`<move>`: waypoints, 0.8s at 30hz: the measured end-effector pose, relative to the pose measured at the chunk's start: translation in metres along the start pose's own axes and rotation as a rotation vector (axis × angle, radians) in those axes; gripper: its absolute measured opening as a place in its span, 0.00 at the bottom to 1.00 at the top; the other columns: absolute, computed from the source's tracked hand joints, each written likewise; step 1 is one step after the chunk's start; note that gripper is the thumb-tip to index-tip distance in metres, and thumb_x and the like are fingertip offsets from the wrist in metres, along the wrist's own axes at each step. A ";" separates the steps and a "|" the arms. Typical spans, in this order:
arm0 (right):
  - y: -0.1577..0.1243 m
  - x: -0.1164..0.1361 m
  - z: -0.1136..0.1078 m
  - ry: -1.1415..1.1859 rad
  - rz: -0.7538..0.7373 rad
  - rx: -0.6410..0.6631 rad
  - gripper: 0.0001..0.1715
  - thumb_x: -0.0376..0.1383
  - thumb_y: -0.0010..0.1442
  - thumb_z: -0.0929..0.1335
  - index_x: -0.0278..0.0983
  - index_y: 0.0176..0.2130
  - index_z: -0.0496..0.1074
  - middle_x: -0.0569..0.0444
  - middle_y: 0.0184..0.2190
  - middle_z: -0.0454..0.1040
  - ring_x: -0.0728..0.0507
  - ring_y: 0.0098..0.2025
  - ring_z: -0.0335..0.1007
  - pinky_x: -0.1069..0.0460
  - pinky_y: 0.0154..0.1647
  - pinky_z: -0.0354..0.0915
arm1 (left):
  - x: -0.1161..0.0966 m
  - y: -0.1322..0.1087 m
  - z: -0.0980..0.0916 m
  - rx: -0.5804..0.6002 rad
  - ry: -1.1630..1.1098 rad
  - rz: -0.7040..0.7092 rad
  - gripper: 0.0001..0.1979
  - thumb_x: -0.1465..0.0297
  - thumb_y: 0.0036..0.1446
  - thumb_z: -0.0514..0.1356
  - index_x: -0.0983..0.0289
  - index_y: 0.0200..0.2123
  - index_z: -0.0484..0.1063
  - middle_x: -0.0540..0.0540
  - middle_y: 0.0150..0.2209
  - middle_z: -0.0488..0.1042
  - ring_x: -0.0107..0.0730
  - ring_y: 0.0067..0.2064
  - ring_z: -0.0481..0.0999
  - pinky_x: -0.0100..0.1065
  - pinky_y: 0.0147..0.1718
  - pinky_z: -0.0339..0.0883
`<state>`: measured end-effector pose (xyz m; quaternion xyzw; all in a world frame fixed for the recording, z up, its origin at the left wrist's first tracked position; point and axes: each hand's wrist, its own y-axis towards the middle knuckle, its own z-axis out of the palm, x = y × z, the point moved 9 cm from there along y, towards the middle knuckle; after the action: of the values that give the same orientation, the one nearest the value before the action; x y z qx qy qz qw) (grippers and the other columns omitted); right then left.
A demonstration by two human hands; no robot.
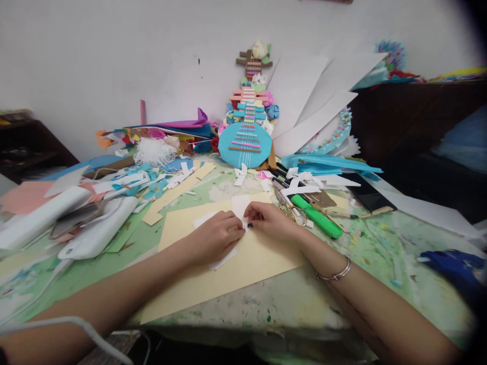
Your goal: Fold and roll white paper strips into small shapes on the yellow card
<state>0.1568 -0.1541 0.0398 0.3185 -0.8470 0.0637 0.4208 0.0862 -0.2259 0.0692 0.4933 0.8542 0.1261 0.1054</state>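
Observation:
A white paper piece lies on a pale yellow sheet in front of me, partly hidden by both hands. My left hand rests over its left part, fingers curled and pressed together at the paper's middle. Beside it, my right hand is closed, thumb and fingers pinching at the paper's right side. The fingertips of the two hands nearly meet. Under my hands, the exact shape of the paper and any folds cannot be made out.
A blue paper guitar-like model leans against the wall. Scissors, a green cutter and a black phone lie to the right. At the left are a white power strip, paper scraps and a shredded white bundle.

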 end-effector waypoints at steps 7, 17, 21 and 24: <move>0.000 -0.003 0.002 0.040 0.012 0.009 0.09 0.25 0.49 0.65 0.35 0.33 0.68 0.56 0.28 0.70 0.50 0.31 0.66 0.55 0.32 0.61 | -0.002 -0.001 0.002 0.062 0.031 0.023 0.12 0.76 0.59 0.50 0.65 0.39 0.72 0.58 0.37 0.73 0.35 0.42 0.69 0.38 0.43 0.62; 0.001 -0.005 0.004 0.013 0.028 0.011 0.08 0.27 0.50 0.65 0.35 0.33 0.68 0.56 0.27 0.70 0.50 0.30 0.65 0.55 0.31 0.60 | -0.003 -0.003 0.002 -0.004 0.042 0.033 0.13 0.74 0.61 0.49 0.66 0.37 0.73 0.59 0.37 0.74 0.35 0.41 0.71 0.39 0.42 0.64; 0.000 -0.004 0.004 0.028 0.017 0.015 0.07 0.27 0.51 0.65 0.35 0.33 0.68 0.56 0.28 0.70 0.50 0.30 0.65 0.55 0.32 0.61 | -0.004 -0.003 0.004 0.006 0.054 0.030 0.13 0.74 0.61 0.47 0.67 0.37 0.72 0.60 0.35 0.74 0.35 0.40 0.71 0.39 0.41 0.65; 0.000 -0.004 0.004 0.031 0.010 0.017 0.07 0.27 0.51 0.65 0.35 0.33 0.68 0.56 0.28 0.70 0.50 0.31 0.66 0.55 0.32 0.61 | -0.004 -0.003 0.003 0.006 0.055 0.031 0.13 0.74 0.61 0.47 0.66 0.38 0.72 0.60 0.35 0.74 0.35 0.41 0.71 0.39 0.41 0.65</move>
<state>0.1561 -0.1535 0.0345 0.3167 -0.8415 0.0776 0.4307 0.0868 -0.2309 0.0655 0.5030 0.8495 0.1387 0.0784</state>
